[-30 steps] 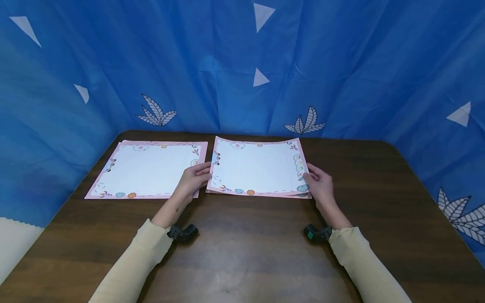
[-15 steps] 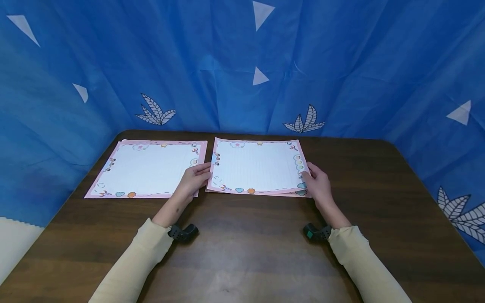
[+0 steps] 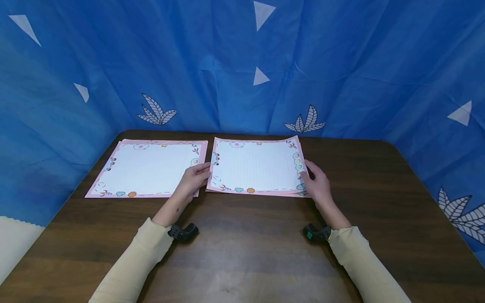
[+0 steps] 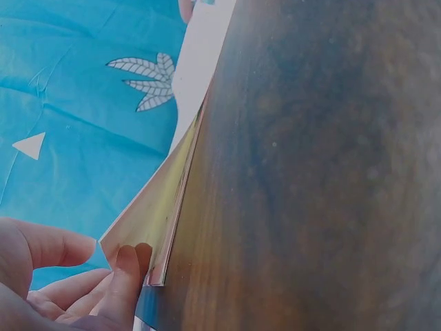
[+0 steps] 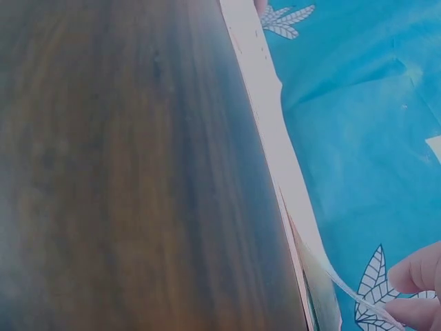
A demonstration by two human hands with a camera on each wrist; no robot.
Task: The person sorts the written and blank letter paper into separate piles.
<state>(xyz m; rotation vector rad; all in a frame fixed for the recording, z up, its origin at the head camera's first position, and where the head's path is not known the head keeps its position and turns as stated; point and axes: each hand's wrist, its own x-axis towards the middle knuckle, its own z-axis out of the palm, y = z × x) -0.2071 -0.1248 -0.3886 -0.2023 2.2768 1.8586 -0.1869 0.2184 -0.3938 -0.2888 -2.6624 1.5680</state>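
Observation:
A lined sheet of paper (image 3: pixel 257 168) with a pink cartoon border lies over similar paper (image 3: pixel 297 195), whose near edge peeks out below. My left hand (image 3: pixel 191 181) pinches its left edge low down; in the left wrist view that corner of the sheet (image 4: pixel 148 207) bends up from the stack. On the opposite side, my right hand (image 3: pixel 318 185) pinches the sheet's right edge, thumb on top. The right wrist view catches only some fingers (image 5: pixel 417 272) beside the lifted edge. The sheet's far right corner curls upward.
Another stack of the same bordered paper (image 3: pixel 147 168) lies to the left, its near right part behind my left hand. Both stacks sit near the far edge of the brown wooden table (image 3: pixel 242 252). A blue curtain (image 3: pixel 235 101) hangs close behind.
The right thumb and fingers have slid slightly inward along the sheet's right edge. Its far right corner dipped, then rose. My left hand stays almost in place.

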